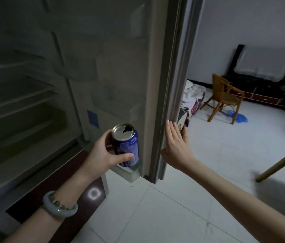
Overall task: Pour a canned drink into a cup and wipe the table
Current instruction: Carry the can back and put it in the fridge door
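can [126, 145] upright, opening up, in left hand [103, 155]

Both bare forearms reach forward from the bottom of the view. The left hand [106, 152] grips an opened blue can [126, 144] upright, thumb laid across its front and fingers curled behind; a pale bangle [59, 205] sits on that wrist. The right hand [176, 146] is flat, fingers straight and pointing up, against the fridge door [164, 102] edge.

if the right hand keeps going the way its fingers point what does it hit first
Probably the fridge door: the right hand lies open at its edge, fingers pointing up along it. Whether it touches is unclear.
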The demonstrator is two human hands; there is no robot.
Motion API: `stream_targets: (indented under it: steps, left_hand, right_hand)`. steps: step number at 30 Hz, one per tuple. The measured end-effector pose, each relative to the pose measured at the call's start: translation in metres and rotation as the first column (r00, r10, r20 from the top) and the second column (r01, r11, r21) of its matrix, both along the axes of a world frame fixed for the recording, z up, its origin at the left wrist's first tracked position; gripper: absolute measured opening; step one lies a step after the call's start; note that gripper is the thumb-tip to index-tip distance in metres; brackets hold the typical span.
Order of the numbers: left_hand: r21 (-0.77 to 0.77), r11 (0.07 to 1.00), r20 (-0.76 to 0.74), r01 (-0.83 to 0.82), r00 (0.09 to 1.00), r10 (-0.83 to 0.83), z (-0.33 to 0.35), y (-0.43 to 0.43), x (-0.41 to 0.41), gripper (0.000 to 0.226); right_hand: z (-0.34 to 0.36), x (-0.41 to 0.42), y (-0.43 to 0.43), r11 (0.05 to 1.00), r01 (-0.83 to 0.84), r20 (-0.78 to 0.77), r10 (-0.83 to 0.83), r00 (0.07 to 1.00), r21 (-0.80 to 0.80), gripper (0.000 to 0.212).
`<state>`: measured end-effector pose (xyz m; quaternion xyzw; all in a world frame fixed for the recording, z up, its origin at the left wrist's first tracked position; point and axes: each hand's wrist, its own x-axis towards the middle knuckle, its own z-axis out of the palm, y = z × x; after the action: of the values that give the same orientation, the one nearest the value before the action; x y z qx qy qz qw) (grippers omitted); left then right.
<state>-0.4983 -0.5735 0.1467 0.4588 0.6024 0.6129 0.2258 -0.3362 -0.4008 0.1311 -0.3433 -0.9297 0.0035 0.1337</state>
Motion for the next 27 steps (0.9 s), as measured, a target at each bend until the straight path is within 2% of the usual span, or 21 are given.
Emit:
stream_targets:
  steps: [10,15,20,27]
  left_hand:
    - [-0.026,0.991,-0.020,0.134,0.991,-0.134,0.002,0.080,-0.037,0.072]
    - [-0.058,0.984,-0.037,0.169,0.985,-0.171,0.008,0.114,-0.048,0.070]
    - [-0.063,0.984,-0.038,0.169,0.985,-0.171,0.011,0.149,-0.058,0.071]
    - [-0.038,0.996,-0.020,0.086,0.996,-0.087,0.011,0.204,-0.060,0.066]
  right_hand:
    - [0.004,-0.034,0.080,0.966,0.197,-0.168,-0.225,0.960,-0.168,0.086]
    - [0.006,-0.052,0.120,0.942,0.221,-0.212,-0.276,0.937,-0.251,0.089]
    - [0.006,-0.064,0.164,0.943,0.162,-0.258,-0.240,0.936,-0.291,0.091]
    - [0.010,-0.080,0.237,0.935,0.004,-0.339,-0.133,0.931,-0.355,0.090]
